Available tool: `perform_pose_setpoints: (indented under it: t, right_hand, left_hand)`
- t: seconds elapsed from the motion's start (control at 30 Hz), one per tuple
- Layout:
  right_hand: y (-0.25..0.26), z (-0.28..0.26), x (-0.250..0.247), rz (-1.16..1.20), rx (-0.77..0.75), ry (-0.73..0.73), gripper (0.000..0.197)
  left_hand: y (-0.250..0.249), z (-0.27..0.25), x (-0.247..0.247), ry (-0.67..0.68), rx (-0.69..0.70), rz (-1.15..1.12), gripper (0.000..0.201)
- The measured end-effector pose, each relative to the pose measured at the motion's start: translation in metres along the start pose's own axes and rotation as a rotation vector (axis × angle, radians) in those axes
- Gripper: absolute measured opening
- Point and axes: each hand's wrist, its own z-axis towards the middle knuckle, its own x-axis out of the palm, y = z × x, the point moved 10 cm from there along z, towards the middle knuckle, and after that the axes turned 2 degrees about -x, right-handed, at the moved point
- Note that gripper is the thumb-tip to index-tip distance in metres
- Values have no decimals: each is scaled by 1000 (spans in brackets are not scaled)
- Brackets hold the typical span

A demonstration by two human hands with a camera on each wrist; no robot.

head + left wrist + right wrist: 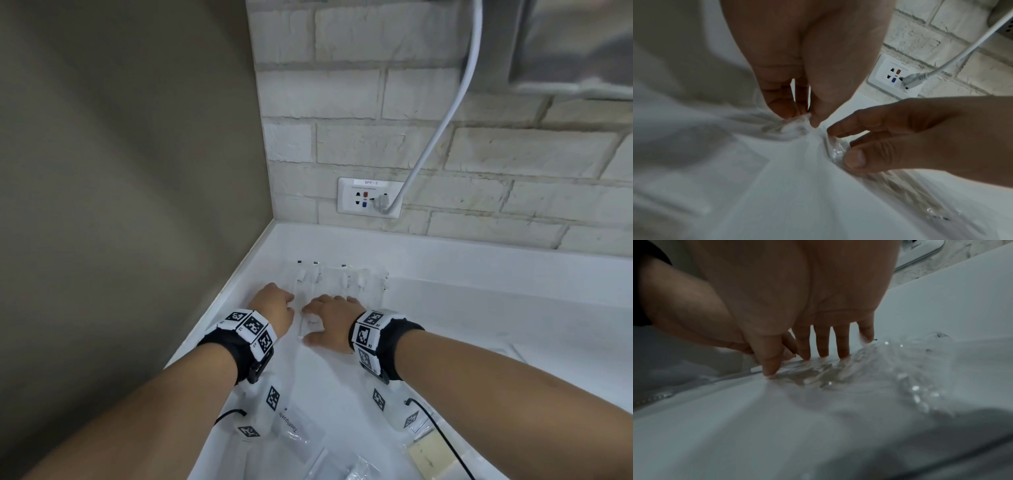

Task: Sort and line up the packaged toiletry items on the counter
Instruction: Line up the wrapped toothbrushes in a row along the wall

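Note:
Several clear-wrapped toothbrush packets (pixel 342 279) lie side by side near the back of the white counter (pixel 479 308). My left hand (pixel 291 301) is at the row's near left end; in the left wrist view its thumb and fingers (pixel 805 116) pinch the crumpled end of a clear packet (pixel 789 128). My right hand (pixel 308 323) is just to its right. Its straight fingers (pixel 823 345) and thumb press down on a neighbouring clear packet (pixel 818 374), also visible as the packet (pixel 835 149) in the left wrist view.
A packet marked "Toothpaste" (pixel 289 425) and a beige flat packet (pixel 428 454) lie near the front edge, with more clear packets (pixel 356 472). A wall outlet (pixel 368 197) with a white cable (pixel 442 130) sits on the brick backsplash. A grey wall bounds the left.

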Motion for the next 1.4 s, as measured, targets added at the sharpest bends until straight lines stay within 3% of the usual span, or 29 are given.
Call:
perform_pose_setpoints:
  t: [0.3, 0.53, 0.77, 1.0, 1.1, 1.2, 1.3, 1.4]
  right_hand:
    - [0, -1, 0, -1, 15, 12, 62]
    - [-1, 0, 2, 2, 32, 17, 70]
    - [0, -18, -9, 5, 4, -50, 67]
    - [-40, -36, -28, -54, 91, -57, 61]
    - [-57, -47, -19, -71, 146, -24, 55]
    - [-61, -54, -7, -99, 156, 19, 53]
    - [-59, -57, -2, -100, 144, 13, 56]
    - [-57, -56, -3, -88, 141, 4, 56]
  left_hand:
    - [-4, 2, -2, 18, 2, 18, 36]
    - [-2, 2, -2, 4, -10, -38, 48]
    - [-4, -8, -4, 6, -6, -60, 39]
    - [-24, -14, -22, -94, 73, -80, 35]
    - [-56, -23, -8, -24, 209, -80, 38]
    - [-82, -35, 20, 103, 316, 92, 51]
    - [-83, -45, 44, 220, 277, 255, 59]
    - [-81, -48, 46, 233, 259, 324, 58]
